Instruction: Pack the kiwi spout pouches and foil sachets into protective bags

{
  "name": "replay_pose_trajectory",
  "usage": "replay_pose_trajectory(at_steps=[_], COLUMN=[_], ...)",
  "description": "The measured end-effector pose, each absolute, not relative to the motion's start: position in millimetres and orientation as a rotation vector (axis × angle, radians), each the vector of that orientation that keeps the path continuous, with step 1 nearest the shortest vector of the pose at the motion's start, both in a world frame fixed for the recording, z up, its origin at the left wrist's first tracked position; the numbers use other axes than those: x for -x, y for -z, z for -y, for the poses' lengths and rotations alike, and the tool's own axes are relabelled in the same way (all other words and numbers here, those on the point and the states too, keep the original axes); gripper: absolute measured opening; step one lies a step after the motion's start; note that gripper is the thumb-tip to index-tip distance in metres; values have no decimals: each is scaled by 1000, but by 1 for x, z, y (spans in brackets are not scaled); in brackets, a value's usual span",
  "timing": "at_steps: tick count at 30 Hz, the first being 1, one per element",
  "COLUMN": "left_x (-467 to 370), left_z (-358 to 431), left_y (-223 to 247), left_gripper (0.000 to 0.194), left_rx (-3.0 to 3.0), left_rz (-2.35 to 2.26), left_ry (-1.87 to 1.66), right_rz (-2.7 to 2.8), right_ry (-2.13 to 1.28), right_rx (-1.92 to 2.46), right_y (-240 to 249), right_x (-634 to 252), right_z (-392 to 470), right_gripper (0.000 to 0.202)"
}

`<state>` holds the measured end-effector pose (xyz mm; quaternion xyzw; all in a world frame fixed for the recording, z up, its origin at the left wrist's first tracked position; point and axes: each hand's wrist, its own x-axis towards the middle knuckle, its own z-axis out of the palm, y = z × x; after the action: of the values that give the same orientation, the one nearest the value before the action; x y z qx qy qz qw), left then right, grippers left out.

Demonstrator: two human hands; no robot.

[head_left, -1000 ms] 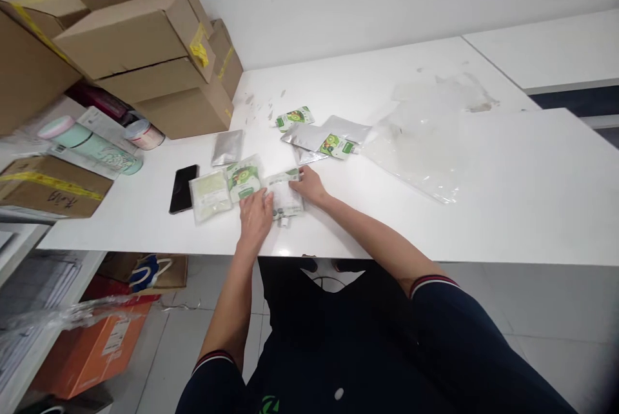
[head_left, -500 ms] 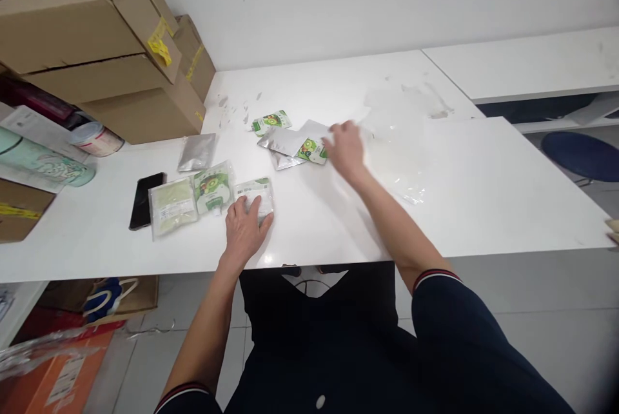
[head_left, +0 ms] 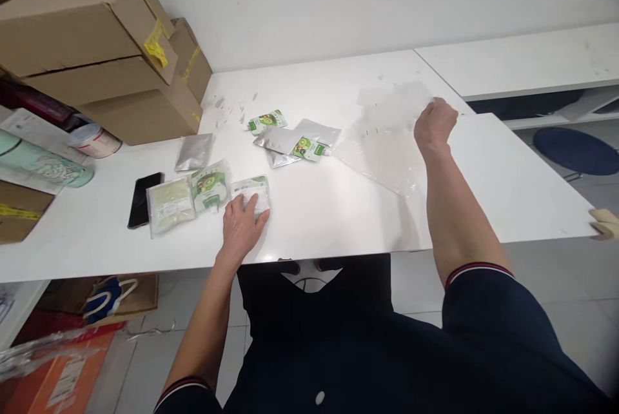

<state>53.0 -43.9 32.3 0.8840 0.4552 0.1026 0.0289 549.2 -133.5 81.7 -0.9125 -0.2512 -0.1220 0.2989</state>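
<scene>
The left hand, fingers loosely spread, lies on a white-and-green pouch, hiding its lower part; the print is too small to read. The right hand curls at a clear bag, fingertips hidden, so I cannot tell its grip. The bag's outline fades into the white surface.

brown cardboard boxes are sitting stacked at left | mint-green cylindrical bottle is showing nearby | black rectangular phone is lying flat | round dark-blue stool is standing at right
</scene>
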Motion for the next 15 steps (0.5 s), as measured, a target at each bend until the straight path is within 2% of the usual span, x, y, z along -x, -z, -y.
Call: replay_pose_trajectory(at_steps=[3, 7, 9, 12, 15], left_x=[-54, -52, -51, -51, -56], left_z=[46, 50, 52, 56, 60], left_y=[-33, -35, -36, -39, -41], left_gripper=[57, 57, 57, 54, 50], left_rx=[-2739, -2730, -2732, -2775, -2788], left_rz=[-1397, -1391, -1384, -1309, -1234], left_ry=[-298, -315, -361, -467, -557], right_rz=[714, 914, 995, 1248, 1504], right_ry=[230, 257, 340, 227, 161], right_rx=[2446, 2393, 2350, 2397, 2510], right_y=[-90, -90, -82, -65, -47], right_x=[-554, -534, -513, -480, -464], right_z=[146, 167, 181, 198, 202], right_gripper=[48, 62, 56, 43, 43])
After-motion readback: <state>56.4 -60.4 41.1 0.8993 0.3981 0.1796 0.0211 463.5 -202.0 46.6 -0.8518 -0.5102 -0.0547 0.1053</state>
